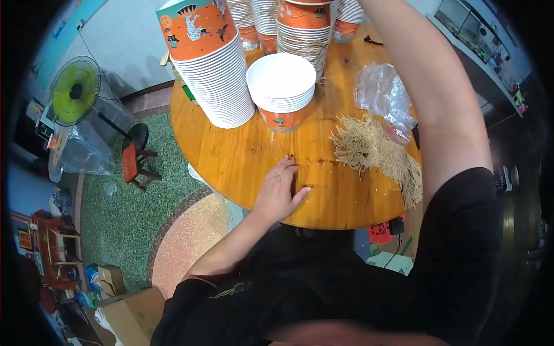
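My left hand (279,190) lies on the round wooden table (231,167) near its front edge, palm down, thumb and fingers apart, with nothing in it. Beyond it stands a short stack of orange-and-white paper tubs (283,95), the top one showing its white inside. To the left of that leans a tall stack of the same tubs (210,75), upside down. My right arm (444,92) reaches far forward past the top edge, so the right hand is out of sight. A heap of tan, string-like strands (375,147) lies right of my left hand.
Several more tub stacks (303,32) fill the table's far side. A crumpled clear plastic bag (384,95) lies beyond the strands. Left on the floor are a green fan (75,92), a small wooden stool (135,161) and cardboard boxes (133,314). A fish tank (467,29) stands far right.
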Motion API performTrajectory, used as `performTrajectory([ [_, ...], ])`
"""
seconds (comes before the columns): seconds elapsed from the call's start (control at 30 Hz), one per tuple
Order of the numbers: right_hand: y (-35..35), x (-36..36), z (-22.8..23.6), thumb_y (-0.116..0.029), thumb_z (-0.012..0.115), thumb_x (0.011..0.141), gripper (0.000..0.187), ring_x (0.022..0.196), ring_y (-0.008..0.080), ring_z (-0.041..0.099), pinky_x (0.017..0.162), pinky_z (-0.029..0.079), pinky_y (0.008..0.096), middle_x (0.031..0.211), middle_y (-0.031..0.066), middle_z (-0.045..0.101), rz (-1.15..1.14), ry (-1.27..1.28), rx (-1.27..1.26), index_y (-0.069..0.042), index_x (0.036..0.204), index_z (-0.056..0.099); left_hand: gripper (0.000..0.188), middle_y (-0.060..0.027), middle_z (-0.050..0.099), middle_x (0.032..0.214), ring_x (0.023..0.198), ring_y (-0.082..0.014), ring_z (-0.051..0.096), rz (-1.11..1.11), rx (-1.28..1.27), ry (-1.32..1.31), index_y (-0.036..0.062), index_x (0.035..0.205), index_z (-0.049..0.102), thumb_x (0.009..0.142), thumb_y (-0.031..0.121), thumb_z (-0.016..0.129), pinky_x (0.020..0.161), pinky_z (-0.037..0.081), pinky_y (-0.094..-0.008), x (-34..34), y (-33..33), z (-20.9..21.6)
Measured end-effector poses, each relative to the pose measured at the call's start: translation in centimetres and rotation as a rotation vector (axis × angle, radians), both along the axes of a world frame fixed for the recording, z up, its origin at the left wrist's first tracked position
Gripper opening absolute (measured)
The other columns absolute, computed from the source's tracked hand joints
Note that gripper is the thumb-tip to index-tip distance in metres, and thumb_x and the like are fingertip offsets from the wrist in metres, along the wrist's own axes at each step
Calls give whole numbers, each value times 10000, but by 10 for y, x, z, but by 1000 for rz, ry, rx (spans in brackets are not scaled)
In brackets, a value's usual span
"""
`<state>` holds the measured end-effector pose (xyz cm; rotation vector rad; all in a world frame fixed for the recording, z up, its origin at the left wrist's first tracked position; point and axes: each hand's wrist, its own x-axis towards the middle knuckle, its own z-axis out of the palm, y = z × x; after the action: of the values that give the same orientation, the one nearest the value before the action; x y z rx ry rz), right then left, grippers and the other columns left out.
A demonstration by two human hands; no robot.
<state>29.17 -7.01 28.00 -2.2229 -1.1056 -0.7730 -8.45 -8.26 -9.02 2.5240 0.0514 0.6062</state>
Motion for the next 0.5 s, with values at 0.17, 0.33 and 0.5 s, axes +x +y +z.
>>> performTrajectory([
  [0.17,28,28,-48,-662,876,654,825,953,373,736,889,580,416,1035,280,744,-27,173,-125,18,1105,757,517,-231,577,1339,1340,-430,525,8,-71,-3,-11,1260,557,889,262,791,1110,441,-496,-2,5,0],
  [0.33,30,49,-113,-418,998,577,1176,1336,427,520,1135,457,447,1490,272,468,60,-26,206,-41,1532,425,495,-232,583,1311,1327,-431,536,-6,-79,-2,-7,1250,555,879,221,792,1100,451,-491,4,3,1],
  [0.5,17,20,-121,-422,999,569,1153,1355,434,486,1144,442,454,1461,269,467,96,115,275,-56,1509,441,466,-235,582,1313,1325,-432,539,16,-98,-14,-9,1244,562,878,181,780,1106,448,-487,4,3,0],
])
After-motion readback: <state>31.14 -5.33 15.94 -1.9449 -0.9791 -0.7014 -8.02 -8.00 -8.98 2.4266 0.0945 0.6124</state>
